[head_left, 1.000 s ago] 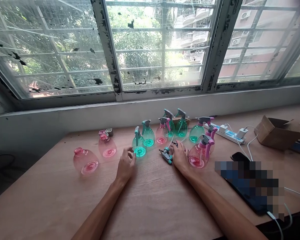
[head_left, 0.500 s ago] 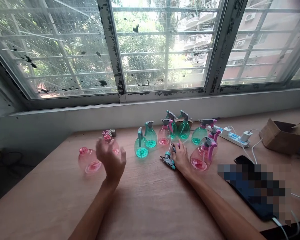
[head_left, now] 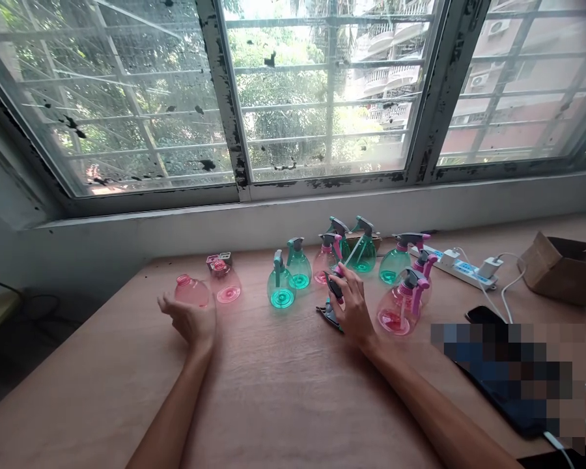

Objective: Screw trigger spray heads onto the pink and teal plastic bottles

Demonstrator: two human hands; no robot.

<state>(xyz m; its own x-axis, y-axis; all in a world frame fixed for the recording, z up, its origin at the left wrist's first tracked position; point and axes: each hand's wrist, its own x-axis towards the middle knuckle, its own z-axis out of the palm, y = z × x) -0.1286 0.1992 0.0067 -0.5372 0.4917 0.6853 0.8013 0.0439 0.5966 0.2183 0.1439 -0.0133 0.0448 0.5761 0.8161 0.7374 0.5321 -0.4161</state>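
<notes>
My left hand [head_left: 190, 322] is curved around the front of a pink, clear bottle [head_left: 191, 290] with a bare neck; the palm hides its lower part. Just right of it stands a second uncapped pink bottle [head_left: 228, 286]. Between the fingers of my right hand [head_left: 354, 309] is a dark grey and pink spray head [head_left: 334, 286], its thin pale tube pointing up and right. Under that hand a grey and teal spray head [head_left: 328, 315] lies on the table, partly covered.
Several green spray bottles [head_left: 280, 290] and pink spray bottles [head_left: 400, 309] with heads on stand across the middle. Small square-topped items [head_left: 219, 260] sit at the back left. Rightward are a power strip [head_left: 456, 267], a cardboard box [head_left: 561, 270] and a dark, blurred device [head_left: 508, 397] with cables.
My left hand has come down to the nearer pink bottle, which has shifted right and back. My right hand has lifted the grey and pink spray head off the table.
</notes>
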